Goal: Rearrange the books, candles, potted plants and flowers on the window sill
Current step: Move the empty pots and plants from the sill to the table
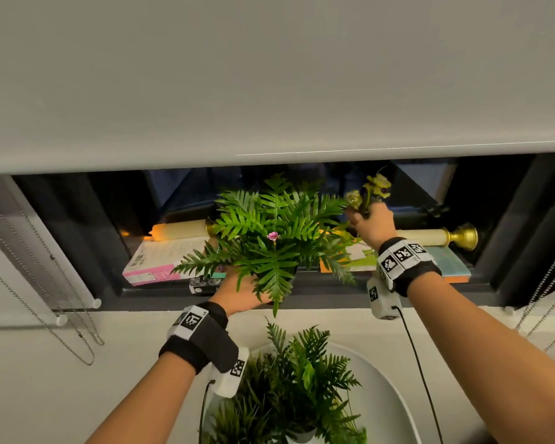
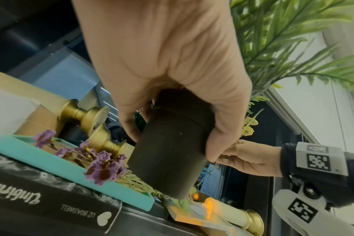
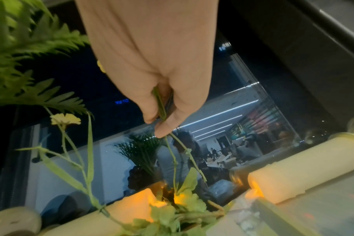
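Observation:
My left hand (image 1: pixel 242 291) grips the dark pot (image 2: pixel 164 172) of a fern (image 1: pixel 269 232) at the sill's (image 1: pixel 318 291) front edge; the pot is tilted. My right hand (image 1: pixel 370 219) pinches the stems (image 3: pixel 161 103) of yellow-green flowers (image 1: pixel 374 189), raised behind the fern's right side. Two cream candles in gold holders lie along the glass, one left (image 1: pixel 178 230) and one right (image 1: pixel 430 237). A white and pink book (image 1: pixel 161 261) lies left, a teal book (image 1: pixel 450 265) right. Purple flowers (image 2: pixel 103 166) lie on a teal book over a black book (image 2: pixel 51 204).
A grey roller blind (image 1: pixel 269 91) hangs low over the window, leaving a narrow gap above the sill. Bead chains (image 1: pixel 77 331) dangle at both sides. Below the sill, another fern (image 1: pixel 302 379) stands on a white round table (image 1: pixel 391 398).

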`<state>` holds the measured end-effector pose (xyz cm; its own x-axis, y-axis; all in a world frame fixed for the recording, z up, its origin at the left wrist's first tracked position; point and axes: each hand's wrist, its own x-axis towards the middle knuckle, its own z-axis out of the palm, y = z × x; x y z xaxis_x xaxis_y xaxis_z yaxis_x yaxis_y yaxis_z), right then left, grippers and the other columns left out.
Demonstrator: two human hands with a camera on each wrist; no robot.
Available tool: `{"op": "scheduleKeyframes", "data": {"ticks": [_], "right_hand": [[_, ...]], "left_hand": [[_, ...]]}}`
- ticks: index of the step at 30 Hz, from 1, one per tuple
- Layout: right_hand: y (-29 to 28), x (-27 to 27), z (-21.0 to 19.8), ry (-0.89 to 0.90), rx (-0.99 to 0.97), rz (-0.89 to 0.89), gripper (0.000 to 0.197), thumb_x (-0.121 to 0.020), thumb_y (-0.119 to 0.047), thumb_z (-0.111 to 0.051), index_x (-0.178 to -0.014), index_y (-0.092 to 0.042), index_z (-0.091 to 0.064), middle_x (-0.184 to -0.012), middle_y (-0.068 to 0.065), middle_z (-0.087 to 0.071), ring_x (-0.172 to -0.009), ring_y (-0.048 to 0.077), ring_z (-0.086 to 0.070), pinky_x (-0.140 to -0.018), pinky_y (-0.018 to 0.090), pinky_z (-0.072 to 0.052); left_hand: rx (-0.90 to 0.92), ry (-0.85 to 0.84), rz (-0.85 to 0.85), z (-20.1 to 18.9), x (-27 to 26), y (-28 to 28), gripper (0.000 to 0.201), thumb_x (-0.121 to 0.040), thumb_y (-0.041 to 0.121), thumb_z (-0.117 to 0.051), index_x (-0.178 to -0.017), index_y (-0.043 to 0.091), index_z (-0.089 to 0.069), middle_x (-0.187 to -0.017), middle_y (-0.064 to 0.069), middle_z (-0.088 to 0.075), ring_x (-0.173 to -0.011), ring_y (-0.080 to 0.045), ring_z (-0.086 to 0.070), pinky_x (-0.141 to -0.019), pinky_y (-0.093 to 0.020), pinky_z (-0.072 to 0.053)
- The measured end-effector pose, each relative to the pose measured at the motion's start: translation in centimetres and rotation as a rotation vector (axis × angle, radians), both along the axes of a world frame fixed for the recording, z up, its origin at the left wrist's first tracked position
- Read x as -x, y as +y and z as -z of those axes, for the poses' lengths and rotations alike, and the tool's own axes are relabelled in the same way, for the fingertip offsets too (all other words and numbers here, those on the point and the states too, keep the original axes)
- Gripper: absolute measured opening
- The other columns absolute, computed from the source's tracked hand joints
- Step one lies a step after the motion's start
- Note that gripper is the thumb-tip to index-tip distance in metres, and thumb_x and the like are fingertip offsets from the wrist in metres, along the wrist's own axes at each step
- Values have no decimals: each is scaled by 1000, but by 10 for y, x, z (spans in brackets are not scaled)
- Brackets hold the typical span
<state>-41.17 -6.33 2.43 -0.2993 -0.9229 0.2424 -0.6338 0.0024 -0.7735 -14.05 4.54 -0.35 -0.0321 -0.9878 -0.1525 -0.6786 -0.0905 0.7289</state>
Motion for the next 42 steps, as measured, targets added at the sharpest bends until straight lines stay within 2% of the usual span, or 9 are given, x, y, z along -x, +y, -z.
{"op": "scheduleKeyframes", "data": {"ticks": [4,10,15,18,21,26,31,35,42], "right_hand": [[15,2,-12,-74,114,-37,37,-90,-26,-64,-112,4,-59,-114,23,-64,-110,35,-59,-94,38,-46],[34,10,-10,-42,211,-90,20,-89,-11,-62,-104,3,-66,-101,20,-69,-99,31,-65,-84,30,-46],[62,3,-6,7,346,-176,11,-85,1,-59,-88,-6,-67,-88,15,-65,-90,35,-64,-84,47,-53],[82,1,-1,-14,285,-225,37,-87,-2,-58,-77,-36,-47,-78,-10,-51,-82,17,-55,-77,20,-46],[96,1,9,0,245,-263,40,-90,-7,-58,-76,-40,-40,-79,-19,-45,-74,-6,-46,-72,16,-41],[121,4,15,-22,509,-323,9,-87,-11,-57,-91,-14,-65,-90,8,-64,-90,29,-64,-84,43,-50],[136,7,13,-149,481,-366,17,-83,-10,-51,-92,-21,-60,-93,2,-63,-85,2,-59,-81,23,-46],[143,10,13,-72,357,-324,17,-86,-7,-57,-103,-7,-63,-104,13,-65,-101,23,-61,-89,22,-44],[151,0,16,24,476,-413,19,-88,-9,-53,-97,4,-63,-99,14,-65,-93,11,-55,-83,0,-33]], "left_hand": [[81,73,101,-15,13,6,41,-82,8,-73,-120,0,-59,-116,-1,-63,-113,-16,-55,-91,-10,-40],[312,22,123,-4,25,28,49,-73,33,-81,-117,20,-62,-103,17,-57,-99,4,-44,-69,14,-19],[282,-75,178,11,32,47,67,-63,60,-76,-120,28,-60,-115,21,-60,-108,4,-50,-86,-1,-26],[229,-74,203,23,34,58,70,-64,59,-76,-124,27,-59,-124,14,-61,-115,-2,-50,-93,-12,-31],[233,-40,194,31,36,76,64,-66,55,-78,-121,27,-62,-122,14,-63,-115,-1,-52,-94,-11,-32],[199,136,160,46,42,109,51,-65,43,-84,-109,28,-66,-112,12,-68,-110,-4,-59,-100,-22,-42],[151,-46,171,66,50,132,66,-53,68,-72,-108,30,-70,-109,16,-69,-105,-1,-59,-93,-16,-42],[159,-166,172,84,52,153,75,-48,77,-59,-105,29,-71,-105,14,-71,-101,-2,-60,-89,-14,-40],[-167,-399,249,119,68,180,82,-51,88,-42,-107,31,-64,-107,11,-68,-107,-16,-57,-95,-33,-44]]}}
